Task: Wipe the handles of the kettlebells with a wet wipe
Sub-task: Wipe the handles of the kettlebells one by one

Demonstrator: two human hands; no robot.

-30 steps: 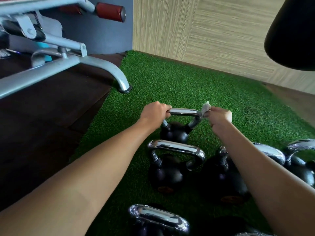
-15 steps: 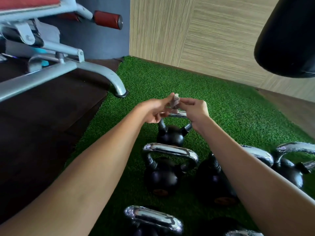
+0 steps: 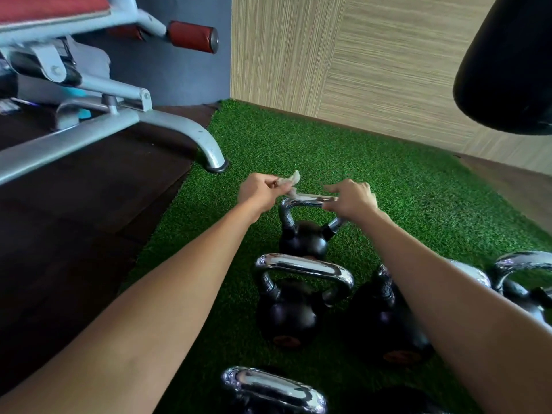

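Note:
Several black kettlebells with chrome handles stand on green turf. The farthest kettlebell has its handle just under my hands. A crumpled whitish wet wipe is pinched in my left hand above the handle's left end. A thin strip of the wipe runs right along the top of the handle to my right hand, which pinches its other end at the handle's right side. Nearer me stand a second kettlebell and a third.
A grey metal bench frame with a red roller pad stands at the left; its foot touches the turf's edge. A black punching bag hangs at the top right. A wood-panel wall borders the turf. More kettlebells stand at the right and bottom.
My left hand let go of the far kettlebell's handle, met the right hand above it and took one end of the wipe. The hands then drew apart, stretching the wipe along the handle.

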